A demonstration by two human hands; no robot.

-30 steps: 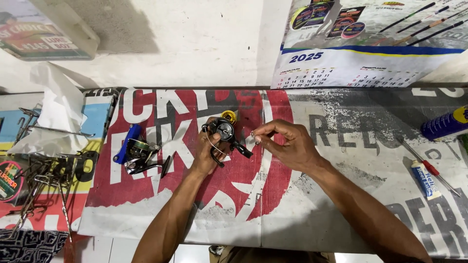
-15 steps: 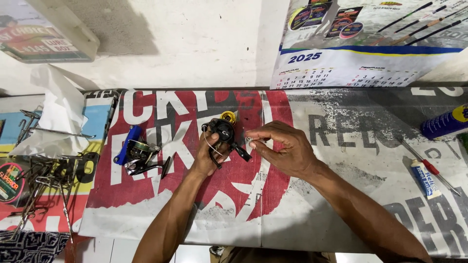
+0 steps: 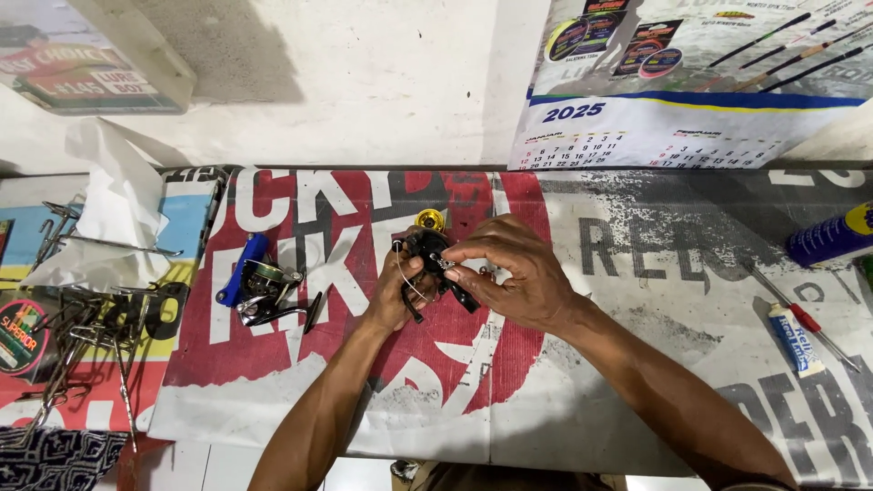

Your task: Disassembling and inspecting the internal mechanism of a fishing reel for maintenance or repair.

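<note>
Your left hand (image 3: pixel 393 293) grips the black fishing reel (image 3: pixel 427 257) above the table (image 3: pixel 637 364), keeping it steady, so your right hand (image 3: pixel 514 277) can pinch a small part on it with closed fingertips

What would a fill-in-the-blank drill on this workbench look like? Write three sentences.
1. The left hand and right hand hold a ____ fishing reel between them.
2. A second reel, left of the hands, has a ____ handle knob.
3. The small tube lies beside a ____-handled screwdriver.

Missing words: black; blue; red
</note>
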